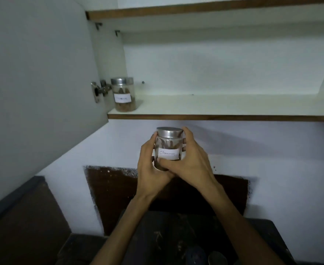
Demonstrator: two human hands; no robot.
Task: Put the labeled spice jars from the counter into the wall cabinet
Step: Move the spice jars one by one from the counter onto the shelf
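Note:
A clear spice jar (pixel 169 144) with a silver lid and a white label reading "Cinnamon" is held upright in the air below the cabinet's lower shelf (pixel 224 106). My left hand (pixel 151 169) wraps its left side and bottom. My right hand (pixel 190 161) grips its right side, thumb under the label. A second labeled jar (pixel 123 94) with a silver lid and brown contents stands at the far left of that shelf, by the hinge.
The cabinet door (pixel 38 83) stands open on the left. An upper shelf (pixel 205 10) runs above. A white wall with a dark brown patch (pixel 115 192) lies behind my hands. The dark counter (pixel 176 238) is below, with a round metal lid (pixel 217 258) at the bottom edge.

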